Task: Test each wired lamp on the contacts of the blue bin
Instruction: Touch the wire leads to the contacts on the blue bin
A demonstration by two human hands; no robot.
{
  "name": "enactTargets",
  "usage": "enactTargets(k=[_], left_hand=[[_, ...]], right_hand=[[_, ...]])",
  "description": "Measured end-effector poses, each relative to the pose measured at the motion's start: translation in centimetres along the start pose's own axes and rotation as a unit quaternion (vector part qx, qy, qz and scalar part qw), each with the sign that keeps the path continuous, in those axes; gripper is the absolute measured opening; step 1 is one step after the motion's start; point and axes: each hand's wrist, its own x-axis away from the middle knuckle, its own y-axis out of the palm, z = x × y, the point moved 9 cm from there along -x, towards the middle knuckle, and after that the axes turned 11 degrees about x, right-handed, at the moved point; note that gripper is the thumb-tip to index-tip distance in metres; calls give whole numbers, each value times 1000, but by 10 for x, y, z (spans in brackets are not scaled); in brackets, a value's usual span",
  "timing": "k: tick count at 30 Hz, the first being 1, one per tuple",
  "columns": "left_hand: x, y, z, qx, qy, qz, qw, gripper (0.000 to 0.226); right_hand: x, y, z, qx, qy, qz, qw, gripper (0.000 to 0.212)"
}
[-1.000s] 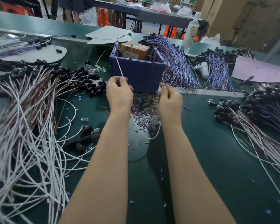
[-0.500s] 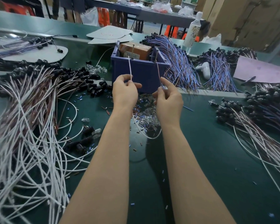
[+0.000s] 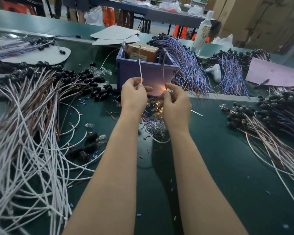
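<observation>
A blue bin (image 3: 127,72) stands on the green bench with an orange-brown box (image 3: 143,52) inside it and thin metal contact pins rising above its rim. My left hand (image 3: 133,96) pinches a white wire (image 3: 140,72) whose tip reaches up to a pin. My right hand (image 3: 176,103) pinches a brown wire (image 3: 164,68) that runs up to the bin's right rim. A small lamp glows orange (image 3: 163,88) between my two hands, against the bin's front wall. The white wire loops down below my wrists.
A large pile of white and brown wired lamps (image 3: 29,126) with black sockets lies left. Blue-wired bundles (image 3: 185,65) lie behind right, another brown bundle (image 3: 265,133) at right. Loose glass bulbs (image 3: 154,122) lie under my hands. A white bottle (image 3: 202,33) and white controller (image 3: 215,72) stand behind.
Both hands rose from the bench toward the bin front. The wire ends came onto the contacts and the lamp between my hands lit up.
</observation>
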Motion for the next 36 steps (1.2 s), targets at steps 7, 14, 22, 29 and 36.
enactTargets(k=[7, 14, 22, 29, 36], left_hand=[[-1, -2, -1, 7, 4, 5, 1000, 21], [4, -19, 16, 41, 32, 64, 997, 20], [13, -12, 68, 281, 22, -14, 959, 21], [10, -15, 35, 190, -51, 16, 980, 20], [3, -16, 20, 139, -46, 37, 989, 24]], right_hand=[[-6, -23, 11, 43, 31, 63, 997, 14], [-6, -39, 62, -246, 217, 116, 938, 10], [10, 9, 69, -514, 341, -37, 786, 15], [0, 0, 57, -230, 218, -13, 948, 19], [-8, 5, 15, -62, 45, 9, 997, 32]])
